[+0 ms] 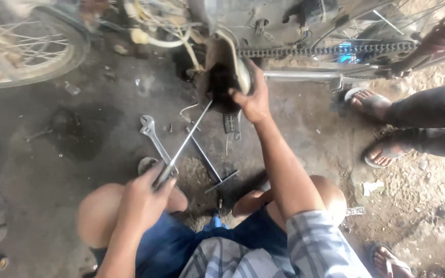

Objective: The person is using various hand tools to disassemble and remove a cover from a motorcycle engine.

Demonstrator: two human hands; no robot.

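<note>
I squat on a dirty concrete floor beside a motorcycle. My left hand (142, 198) is shut on the handle of a long screwdriver (186, 141), whose shaft runs up to the right into a dark, greasy opening in the engine side cover (222, 77). My right hand (253, 100) grips the lower right edge of that metal cover, fingers curled around its rim. The drive chain (325, 50) runs right from the cover toward the rear wheel.
An adjustable wrench (153, 136) and a T-handle wrench (209, 164) lie on the floor before my knees. The front wheel (24, 49) is at upper left. Another person's sandalled feet (374, 103) stand at right. A third sandalled foot (390, 262) shows at bottom right.
</note>
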